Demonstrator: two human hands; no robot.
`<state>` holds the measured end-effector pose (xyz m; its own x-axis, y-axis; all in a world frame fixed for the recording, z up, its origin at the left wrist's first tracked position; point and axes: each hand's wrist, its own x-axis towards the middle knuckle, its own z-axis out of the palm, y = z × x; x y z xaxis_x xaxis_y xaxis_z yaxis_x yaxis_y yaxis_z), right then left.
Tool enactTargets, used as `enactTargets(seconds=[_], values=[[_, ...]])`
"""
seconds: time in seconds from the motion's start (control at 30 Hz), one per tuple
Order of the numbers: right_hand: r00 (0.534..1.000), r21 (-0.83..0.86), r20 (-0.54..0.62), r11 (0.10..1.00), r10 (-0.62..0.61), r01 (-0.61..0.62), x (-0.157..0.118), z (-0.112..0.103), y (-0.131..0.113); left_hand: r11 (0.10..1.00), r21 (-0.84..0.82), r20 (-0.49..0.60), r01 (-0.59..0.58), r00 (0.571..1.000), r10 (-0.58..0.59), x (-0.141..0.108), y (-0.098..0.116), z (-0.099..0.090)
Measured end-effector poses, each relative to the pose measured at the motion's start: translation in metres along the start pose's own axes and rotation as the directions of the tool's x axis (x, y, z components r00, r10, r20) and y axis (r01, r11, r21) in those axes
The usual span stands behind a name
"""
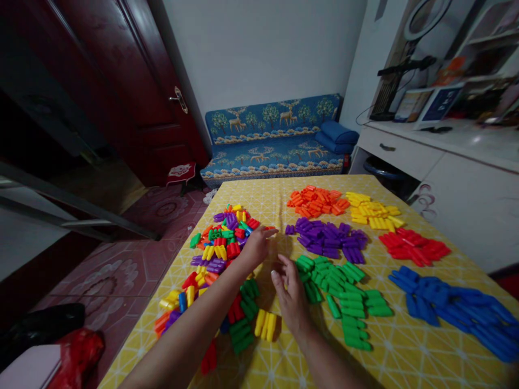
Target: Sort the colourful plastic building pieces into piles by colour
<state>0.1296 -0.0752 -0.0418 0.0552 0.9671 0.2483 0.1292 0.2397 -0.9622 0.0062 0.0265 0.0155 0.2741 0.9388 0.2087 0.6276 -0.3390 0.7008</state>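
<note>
My left hand [258, 247] reaches over the table beside a mixed heap of coloured plastic building blocks [219, 236]. Its fingers are closed on an orange block [269, 228], which shows just past the fingertips. My right hand [291, 289] hovers nearer to me with thumb and fingers apart and nothing in them. It is left of a pile of green blocks [348, 294]. Beyond lies a purple pile [324, 237], with an orange pile [316, 201] behind. A joined yellow block [265, 325] rests between my forearms. My left forearm hides part of the mixed heap.
Yellow blocks [373, 210], red blocks [416, 247] and blue blocks [450, 302] lie in separate piles on the right. A yellow patterned cloth [251, 190] covers the table. Behind it stands a blue sofa [271, 146]; a white cabinet [466, 205] is at the right.
</note>
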Motion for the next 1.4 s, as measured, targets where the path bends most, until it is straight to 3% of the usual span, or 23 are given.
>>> enactTargets(seconds=[0.07,0.13,0.23,0.3,0.4,0.63,0.73,0.83,0.9,1.0,1.1,1.2,1.3,1.4], values=[[1.000,0.059,-0.002,0.998,0.010,-0.010,0.000,0.000,-0.002,0.944,-0.304,0.011,0.126,0.992,-0.129,-0.017,0.011,-0.007],[1.000,0.104,0.009,0.995,0.002,-0.002,-0.001,-0.001,-0.005,0.764,-0.589,0.114,0.263,0.963,-0.244,-0.037,0.020,-0.010],[0.998,0.049,0.026,0.997,-0.063,0.061,-0.003,-0.003,-0.013,0.554,-0.746,0.223,0.368,0.923,-0.313,-0.063,0.027,-0.009],[0.987,-0.048,0.044,0.987,-0.153,0.155,-0.003,-0.006,-0.016,0.507,-0.769,0.269,0.390,0.916,-0.296,-0.074,0.028,-0.006],[0.958,-0.138,0.070,0.948,-0.280,0.287,-0.002,-0.008,-0.015,0.526,-0.775,0.262,0.350,0.936,-0.236,-0.079,0.025,-0.001],[0.945,-0.272,0.040,0.907,-0.323,0.322,-0.005,-0.005,-0.009,0.715,-0.654,0.143,0.245,0.969,-0.202,-0.080,0.019,0.007],[0.937,-0.260,0.011,0.904,-0.349,0.339,-0.005,-0.003,-0.012,0.719,-0.650,0.121,0.247,0.967,-0.223,-0.079,0.017,0.009],[0.937,-0.206,-0.028,0.920,-0.348,0.335,-0.006,-0.005,-0.017,0.614,-0.753,0.046,0.237,0.950,-0.310,-0.076,0.016,0.008],[0.949,-0.129,-0.040,0.943,-0.314,0.306,-0.007,-0.006,-0.020,0.481,-0.850,0.007,0.215,0.918,-0.397,-0.075,0.014,0.004],[0.976,0.018,-0.042,0.977,-0.212,0.213,-0.011,-0.007,-0.023,0.187,-0.960,0.100,0.207,0.881,-0.463,-0.074,0.011,-0.005],[0.990,0.080,-0.042,0.987,-0.136,0.139,-0.012,-0.007,-0.021,-0.051,-0.978,0.205,0.200,0.904,-0.376,-0.075,0.006,-0.014],[0.981,0.056,-0.059,0.981,-0.184,0.187,-0.010,-0.006,-0.019,-0.131,-0.973,0.219,0.188,0.933,-0.287,-0.076,0.005,-0.018],[0.944,-0.032,-0.087,0.948,-0.318,0.316,-0.008,-0.004,-0.024,-0.155,-0.962,0.259,0.227,0.936,-0.238,-0.077,0.008,-0.017],[0.888,-0.201,0.100,0.865,-0.449,0.460,-0.007,0.002,-0.030,-0.131,-0.949,0.307,0.287,0.937,-0.168,-0.080,0.014,-0.014]])
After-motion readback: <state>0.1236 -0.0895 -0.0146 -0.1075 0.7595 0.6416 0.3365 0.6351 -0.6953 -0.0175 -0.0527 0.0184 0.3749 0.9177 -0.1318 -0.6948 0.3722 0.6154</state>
